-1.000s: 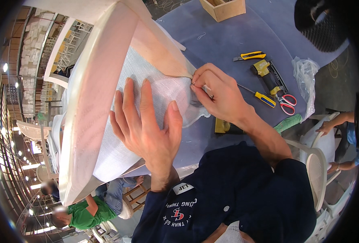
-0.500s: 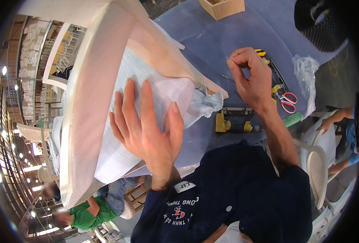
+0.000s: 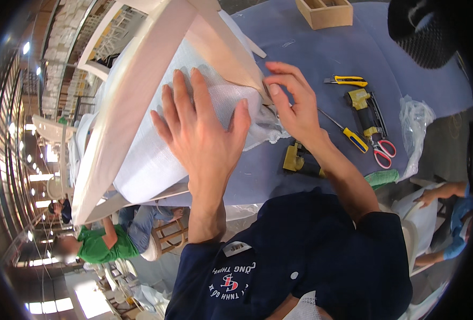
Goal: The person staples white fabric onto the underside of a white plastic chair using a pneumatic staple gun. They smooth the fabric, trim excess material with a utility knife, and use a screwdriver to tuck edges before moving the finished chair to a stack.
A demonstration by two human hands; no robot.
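A pale wooden chair frame lies tipped on the table, its seat covered in whitish woven fabric. My left hand rests flat on that fabric, fingers spread. At the end of the wooden rail, my right hand brings thumb and index fingertip close together beside the rail's tip. Whatever lies between them is too small or hidden to make out. Bunched fabric hangs just below these fingers, partly covered by the hand.
On the blue-covered table lie a yellow cutter knife, a screwdriver, two staple guns, red-handled scissors and clear plastic. A wooden box stands at the far side. People sit at left and work at right.
My right hand has moved left from above the tools to the rail's end, uncovering the cutter knife and screwdriver. My left hand stays on the fabric. The view has shifted slightly.
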